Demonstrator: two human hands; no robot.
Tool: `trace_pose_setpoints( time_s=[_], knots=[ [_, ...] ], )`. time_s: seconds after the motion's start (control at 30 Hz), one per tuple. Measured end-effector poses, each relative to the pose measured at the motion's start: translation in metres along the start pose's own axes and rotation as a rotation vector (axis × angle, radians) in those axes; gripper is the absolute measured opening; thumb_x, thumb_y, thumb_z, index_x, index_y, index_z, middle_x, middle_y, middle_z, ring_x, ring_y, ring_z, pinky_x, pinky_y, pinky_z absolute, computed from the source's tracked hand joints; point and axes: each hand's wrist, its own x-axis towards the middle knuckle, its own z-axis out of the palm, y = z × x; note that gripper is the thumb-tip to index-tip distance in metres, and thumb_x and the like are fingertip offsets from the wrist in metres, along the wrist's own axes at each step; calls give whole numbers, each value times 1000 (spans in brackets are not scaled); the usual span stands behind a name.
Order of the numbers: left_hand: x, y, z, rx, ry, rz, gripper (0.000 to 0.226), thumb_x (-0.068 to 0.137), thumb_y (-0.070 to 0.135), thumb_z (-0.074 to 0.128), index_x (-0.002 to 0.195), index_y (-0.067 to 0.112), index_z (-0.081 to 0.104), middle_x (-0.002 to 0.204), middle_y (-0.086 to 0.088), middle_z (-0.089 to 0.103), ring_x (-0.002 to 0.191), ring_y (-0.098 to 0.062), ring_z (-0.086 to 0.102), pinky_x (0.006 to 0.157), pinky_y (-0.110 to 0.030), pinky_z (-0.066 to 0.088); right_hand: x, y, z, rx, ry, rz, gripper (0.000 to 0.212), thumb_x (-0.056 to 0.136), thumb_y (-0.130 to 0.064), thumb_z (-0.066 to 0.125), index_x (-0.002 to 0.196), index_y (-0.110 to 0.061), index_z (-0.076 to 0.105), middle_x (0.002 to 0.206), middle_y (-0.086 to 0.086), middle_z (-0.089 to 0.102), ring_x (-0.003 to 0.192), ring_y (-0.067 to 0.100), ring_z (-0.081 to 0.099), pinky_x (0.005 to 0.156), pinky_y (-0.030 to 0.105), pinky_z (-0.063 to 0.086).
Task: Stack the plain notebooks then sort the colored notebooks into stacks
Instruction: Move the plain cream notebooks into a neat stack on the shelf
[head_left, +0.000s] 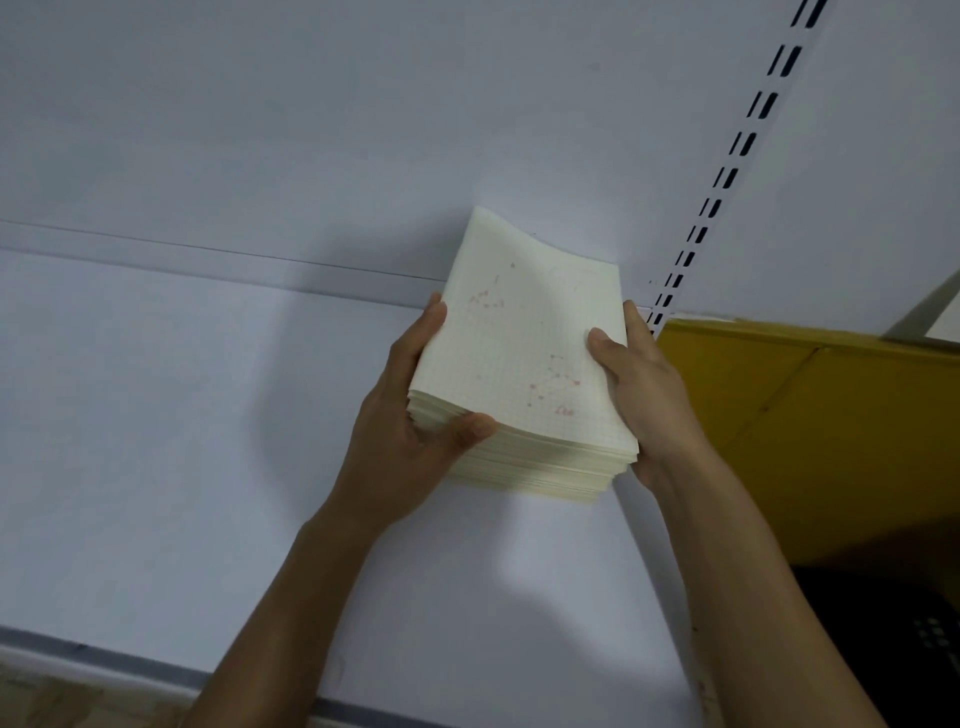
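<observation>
A: Two hands on one stack of plain notebooks (524, 395), cream covers w/ faint grid & reddish dot-line marks. Stack sits on the white shelf (156, 441), close to the back wall, just left of the slotted upright (727, 182).

B: Grip?

A: Left hand (410, 421) wraps the stack's left side, thumb curled over the near corner, fingers along the far-left edge. Right hand (639, 395) is pressed flat vs the right side, thumb on top of the cover. So both are closed round it, squeezing from opp. sides.

B: Stack neat?

A: Roughly. Lower books jut out a bit at the near edge; top cover's far-left corner curls up.

B: Anything else?

A: Yellow cardboard box (810, 415) to the right, near the right wrist.
</observation>
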Motion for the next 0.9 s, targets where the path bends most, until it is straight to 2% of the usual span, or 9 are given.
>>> trace_pose_setpoints(
  time_s=[0.1,0.17,0.23,0.33,0.43,0.57,0.63,0.73,0.9],
  knots=[
    [0,-1,-1,25,15,22,89,65,76,60,138,36,29,143,27,36,123,9,41,90,-8,41,-4,-4,1,7,-4,-22,54,99,-20,48,148,-30,28,136,-5,54,117,17,58,97,42,49],
    [1,-3,-2,51,28,61,86,69,74,58,139,31,33,146,13,37,126,8,40,93,-7,38,-6,-9,1,-32,-33,-44,42,97,-18,50,138,-26,43,125,-3,62,110,18,63,87,37,54],
    [1,-7,-1,86,40,91,85,73,75,54,140,28,32,150,2,33,134,-1,34,101,-12,33,-9,-10,-3,-26,-31,-41,48,93,-26,57,139,-25,43,134,-3,56,120,17,56,97,41,49],
    [-1,-10,1,158,79,106,90,72,79,50,143,33,22,152,-2,28,139,-14,30,106,-27,36,-12,-10,-9,-5,61,-4,72,86,-45,62,148,-29,28,150,-8,37,137,14,35,113,47,30],
    [-2,-10,1,157,126,78,103,70,80,51,147,18,19,149,3,31,135,-12,35,101,-45,43,-14,-10,-7,-20,60,-16,67,87,-43,61,146,-27,33,147,-8,41,133,11,40,109,43,36],
    [1,-11,-1,183,137,67,98,72,78,50,145,17,27,146,3,40,132,-12,41,98,-47,45,-15,-12,0,-44,-11,-81,35,92,-31,58,127,-24,56,118,-7,67,107,13,65,83,32,52],
    [1,-11,-1,209,127,77,91,73,77,49,142,20,33,143,4,43,129,-14,44,97,-46,46,-14,-13,0,-62,4,-68,38,91,-36,59,128,-26,56,120,-9,66,109,12,63,89,36,51],
    [0,-10,-2,214,110,46,91,72,78,49,140,19,39,140,8,47,126,-10,46,98,-42,45,-16,-16,-4,-132,114,1,66,85,-49,63,142,-28,40,143,-8,46,129,13,45,107,42,38],
    [-5,-4,-7,296,84,-18,94,69,74,54,143,20,35,141,8,45,128,-8,41,107,-40,36,-42,-39,1,-297,262,-172,46,93,-41,56,136,-27,49,135,-11,51,121,6,48,89,21,40]
  ],
)
